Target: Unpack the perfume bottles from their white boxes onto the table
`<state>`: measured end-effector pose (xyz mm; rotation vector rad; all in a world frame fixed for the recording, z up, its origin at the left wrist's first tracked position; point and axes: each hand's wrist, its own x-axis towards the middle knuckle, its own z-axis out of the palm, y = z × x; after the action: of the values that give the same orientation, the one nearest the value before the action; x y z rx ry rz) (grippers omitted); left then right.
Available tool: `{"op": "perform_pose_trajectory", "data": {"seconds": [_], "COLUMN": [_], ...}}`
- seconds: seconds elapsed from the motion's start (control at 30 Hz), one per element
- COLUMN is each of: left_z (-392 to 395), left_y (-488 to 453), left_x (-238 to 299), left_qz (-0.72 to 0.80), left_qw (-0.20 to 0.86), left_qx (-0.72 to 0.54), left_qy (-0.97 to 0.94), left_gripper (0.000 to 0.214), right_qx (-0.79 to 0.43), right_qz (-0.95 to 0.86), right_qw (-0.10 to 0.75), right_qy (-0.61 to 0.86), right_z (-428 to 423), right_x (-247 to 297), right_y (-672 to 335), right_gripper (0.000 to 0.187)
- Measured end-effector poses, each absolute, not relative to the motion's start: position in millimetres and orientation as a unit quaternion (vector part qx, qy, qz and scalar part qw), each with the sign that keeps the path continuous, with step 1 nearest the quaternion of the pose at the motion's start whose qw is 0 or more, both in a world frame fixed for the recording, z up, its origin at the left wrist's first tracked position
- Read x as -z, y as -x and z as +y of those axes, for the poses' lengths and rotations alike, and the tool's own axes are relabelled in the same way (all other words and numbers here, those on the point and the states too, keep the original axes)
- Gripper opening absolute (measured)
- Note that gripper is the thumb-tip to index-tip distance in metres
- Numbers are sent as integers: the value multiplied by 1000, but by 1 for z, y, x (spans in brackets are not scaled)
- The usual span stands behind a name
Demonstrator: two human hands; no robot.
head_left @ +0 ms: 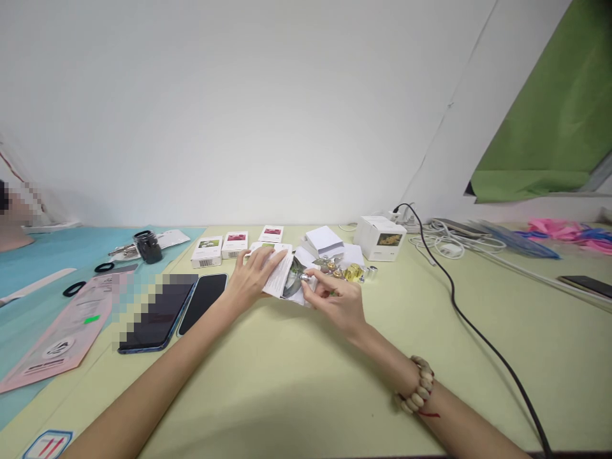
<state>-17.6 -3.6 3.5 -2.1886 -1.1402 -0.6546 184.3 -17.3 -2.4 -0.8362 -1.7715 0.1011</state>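
Observation:
My left hand (253, 274) is wrapped over a small white box (276, 281), tipped so its open end faces right. Inside that opening shows something dark grey-green and curved, which I cannot name. At the opening, my right hand (337, 303) pinches a small shiny silver piece (305, 277) between thumb and finger. Just behind the right hand lies a pile of small gold and silver pieces (354, 273), along with white folded papers (325, 241). A beaded bracelet (418, 389) circles the right wrist.
Several small white boxes (207, 251) stand behind the left hand. A larger white box (380, 238) is at the back right. Two phones (203, 305) lie left of my forearm. A black cable (478, 315) crosses the right side. Further left are a dark jar (148, 247) and a pink pouch (71, 331).

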Motion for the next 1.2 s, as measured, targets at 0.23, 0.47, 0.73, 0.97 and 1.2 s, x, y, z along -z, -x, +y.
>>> {"op": "perform_pose_trajectory", "data": {"seconds": [0.23,0.47,0.73,0.97,1.2], "left_z": [-3,-5,-3,1,3], "left_y": [19,20,22,25,34], "left_x": [-2,-4,2,14,13], "left_qz": [-430,-430,-446,-486,-512], "left_qw": [285,288,272,209,204], "left_qx": [247,250,240,228,232], "left_qy": [820,818,818,818,802], "left_gripper": [68,67,74,76,72], "right_qx": [-71,-58,-98,-129,-138], "right_qz": [-751,-741,-728,-701,-690], "right_qw": [562,583,588,589,597], "right_qy": [341,328,338,380,386], "right_z": [-17,-17,-19,-20,-19], "right_x": [3,3,1,-6,-9], "right_y": [-185,-185,-185,-189,-191], "right_gripper": [15,13,16,19,22]}}
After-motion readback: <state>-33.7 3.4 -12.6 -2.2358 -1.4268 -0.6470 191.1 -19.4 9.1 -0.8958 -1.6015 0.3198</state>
